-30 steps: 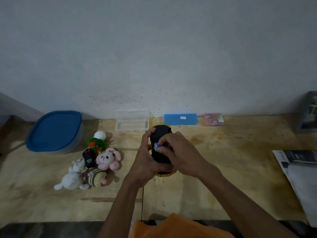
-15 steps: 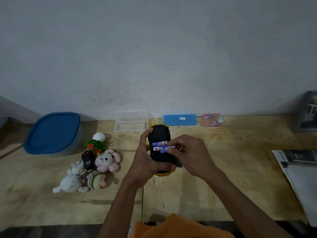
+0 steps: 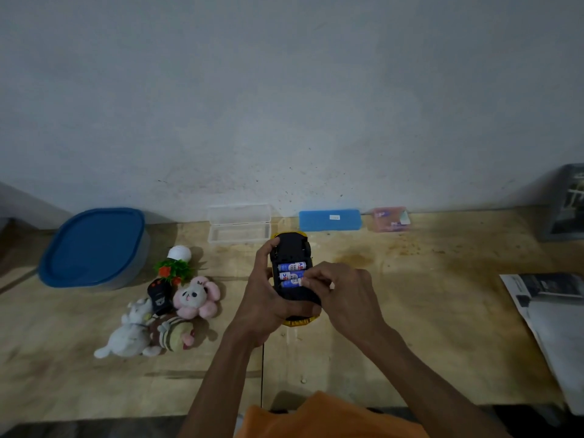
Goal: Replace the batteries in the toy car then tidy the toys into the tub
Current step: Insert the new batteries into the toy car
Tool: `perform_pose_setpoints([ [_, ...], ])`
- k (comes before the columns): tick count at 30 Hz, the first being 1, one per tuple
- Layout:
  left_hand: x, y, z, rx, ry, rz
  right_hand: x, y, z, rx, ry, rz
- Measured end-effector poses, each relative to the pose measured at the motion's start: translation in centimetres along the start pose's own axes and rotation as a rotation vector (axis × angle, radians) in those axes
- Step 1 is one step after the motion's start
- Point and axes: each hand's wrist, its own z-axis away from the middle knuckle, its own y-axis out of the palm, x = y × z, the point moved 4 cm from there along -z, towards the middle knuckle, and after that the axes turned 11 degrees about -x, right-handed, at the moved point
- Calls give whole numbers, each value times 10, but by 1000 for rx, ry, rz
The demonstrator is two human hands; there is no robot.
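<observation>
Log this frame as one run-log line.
left hand: grips toy car upside down | right hand: fingers on nearest battery | batteries in bay: three | tub: lid on

Battery labels (image 3: 292,275): too small to read.
Toy car (image 3: 290,248): near end hidden by hands.
Paper (image 3: 550,314): cut off at right edge.
</observation>
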Motion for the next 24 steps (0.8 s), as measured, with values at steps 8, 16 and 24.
perform_pose_setpoints([
  [8, 4, 1, 1, 20, -1, 23, -12, 3, -16, 164, 369, -271],
  [16, 4, 1, -1, 32, 27, 33, -24, 10, -18, 221, 635, -308],
  [24, 5, -6, -2, 58, 23, 48, -16, 22, -13, 143, 614, -255],
])
